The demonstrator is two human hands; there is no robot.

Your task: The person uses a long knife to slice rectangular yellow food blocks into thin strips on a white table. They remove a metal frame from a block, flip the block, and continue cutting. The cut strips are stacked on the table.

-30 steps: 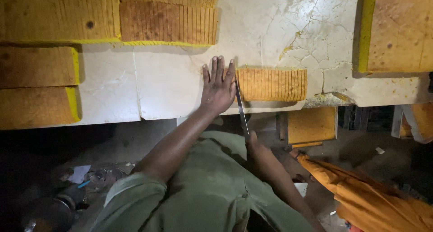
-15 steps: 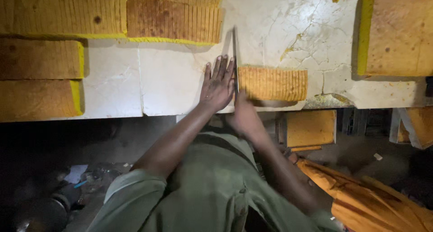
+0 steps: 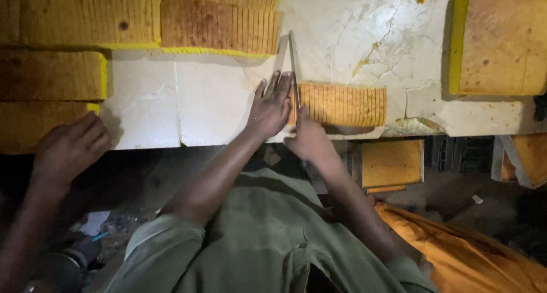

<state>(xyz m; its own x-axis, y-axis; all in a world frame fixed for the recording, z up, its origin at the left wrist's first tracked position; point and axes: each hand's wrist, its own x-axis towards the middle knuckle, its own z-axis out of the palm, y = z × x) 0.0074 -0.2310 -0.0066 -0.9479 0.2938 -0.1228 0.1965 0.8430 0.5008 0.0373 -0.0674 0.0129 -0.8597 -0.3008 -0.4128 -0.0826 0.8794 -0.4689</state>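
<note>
Setting: white stone tabletop (image 3: 216,99), cracked and smeared with yellow crumbs, in a dim workroom; dark floor below the near edge.
Sliced cake block: small golden sponge block (image 3: 342,104) at the near edge of the tabletop, centre-right, its top scored with close parallel cuts.
Knife: long thin blade (image 3: 293,65) stands on edge at the left end of the sliced cake block and points to the far side.
Right hand: right hand (image 3: 310,139) is closed in a grip around the knife handle, just off the near edge.
Left hand: left hand (image 3: 270,106) lies flat and open on the tabletop, fingers spread, pressed against the left side of the blade; it grips nothing.
Handling: the sponge looks light, soft and crumbly; thin slices would likely tear or fold if pinched. Support from flat palms on the long sides, or from beneath, seems safest.
Around: larger cake slabs (image 3: 216,25) lie at the far left, more slabs (image 3: 51,73) sit at the left edge, and a big uncut block (image 3: 498,45) rests at the far right.
Other person: another hand (image 3: 68,147) rests at the near left edge.
</note>
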